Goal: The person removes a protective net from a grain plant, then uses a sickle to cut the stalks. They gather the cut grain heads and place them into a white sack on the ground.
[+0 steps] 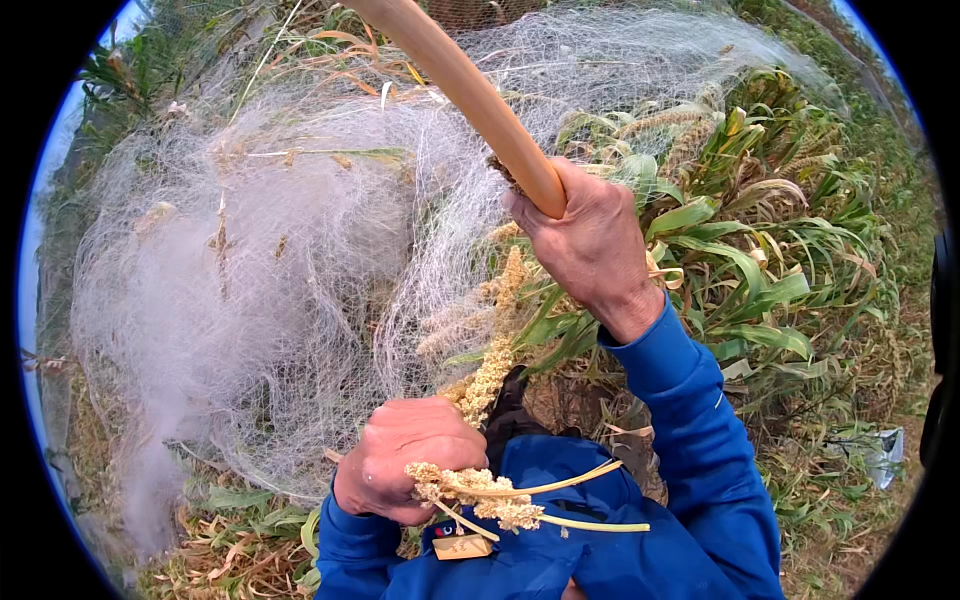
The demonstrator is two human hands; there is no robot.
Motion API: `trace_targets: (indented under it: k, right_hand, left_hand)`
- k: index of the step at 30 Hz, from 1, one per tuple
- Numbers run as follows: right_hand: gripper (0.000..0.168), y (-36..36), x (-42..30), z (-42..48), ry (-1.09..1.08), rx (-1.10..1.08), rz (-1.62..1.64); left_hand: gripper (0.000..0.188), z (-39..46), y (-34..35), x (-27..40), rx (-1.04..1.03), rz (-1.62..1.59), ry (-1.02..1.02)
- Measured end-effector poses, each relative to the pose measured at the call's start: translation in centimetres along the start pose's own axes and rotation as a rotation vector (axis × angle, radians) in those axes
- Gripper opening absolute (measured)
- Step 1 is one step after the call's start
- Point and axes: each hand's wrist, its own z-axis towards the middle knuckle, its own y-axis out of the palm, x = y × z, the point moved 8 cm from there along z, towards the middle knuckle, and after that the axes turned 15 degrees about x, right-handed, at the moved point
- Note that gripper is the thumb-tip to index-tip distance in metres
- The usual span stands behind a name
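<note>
My left hand, low in front of my blue jacket, is closed around several cut, pale yellow millet-like seed heads. Their cut stalks stick out to the right, and one long head reaches up and away from the fist. My right hand grips the near end of a thick, smooth, curved wooden handle, which runs up past the top of the view, so its far end is hidden. Fine white netting drapes over plants just beyond both hands. Further seed heads show through the mesh beside the right hand.
Bent green and drying leaves crowd the right side, by my right forearm. A clear plastic piece lies on the ground at far right. Dry leaves and stalks litter the lower left.
</note>
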Motion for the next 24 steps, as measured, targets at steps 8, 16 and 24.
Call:
trace_targets:
  k: [8, 16, 24]
  right_hand:
    - [0.020, 1.7, 3.6, -1.1, 0.178, -0.233, 0.292]
    - [0.021, 1.6, 3.7, -3.5, -0.224, -0.146, -0.040]
    - [0.020, 2.1, 3.8, -2.3, -0.241, 0.108, -0.039]
  left_hand:
    - [0.015, -1.1, -2.4, 0.2, 0.288, -0.006, 0.013]
    - [0.018, -3.4, -6.6, -1.5, 0.729, -0.246, -0.247]
    - [0.017, -5.7, -8.5, -2.5, 1.090, -0.372, -0.356]
